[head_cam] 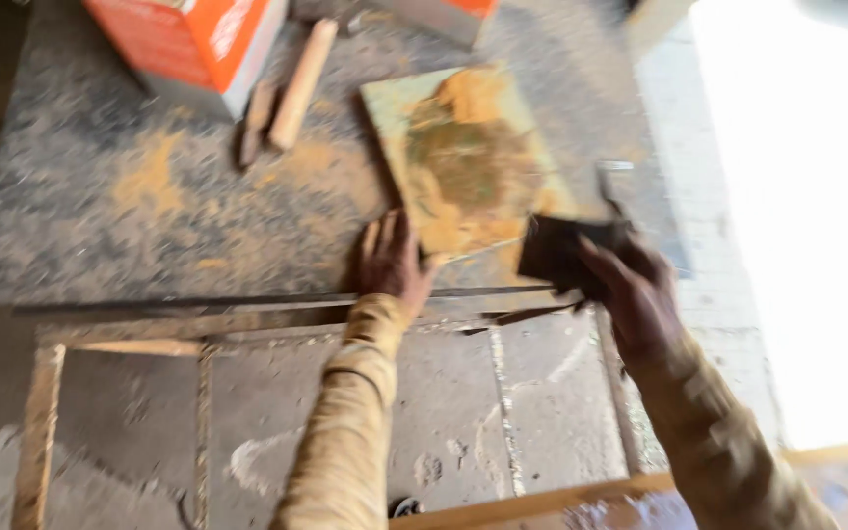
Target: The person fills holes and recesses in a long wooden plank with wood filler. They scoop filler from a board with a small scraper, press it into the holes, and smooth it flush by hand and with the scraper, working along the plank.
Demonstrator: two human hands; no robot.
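Here the square board (471,157), pale green w/ a rusty-yellow smear over most of its face, lies flat on the dusty stone bench top (130,196), near the bench's front edge. Left hand (392,260) sits at the board's near-left corner, palm down, fingers spread & pressing on the edge, prob. to pin the board so it won't slide. Right hand (630,285) is at the board's near-right corner, fingers closed round a dark flat pad (556,250) which seems to touch that corner; looks like a rubbing block or abrasive sheet, but frame is blurred, can't tell which.

Beyond the board, to its far left: a wooden handle (298,83) lying on the bench, a darker short stick just beside it, & an orange box (193,39) at the back. A second orange-topped box sits behind the board. Yellow dust lies left of the board. Nothing sits btwn hands & board. In front of the board, the bench's metal rim, wooden frame bars & concrete floor below.
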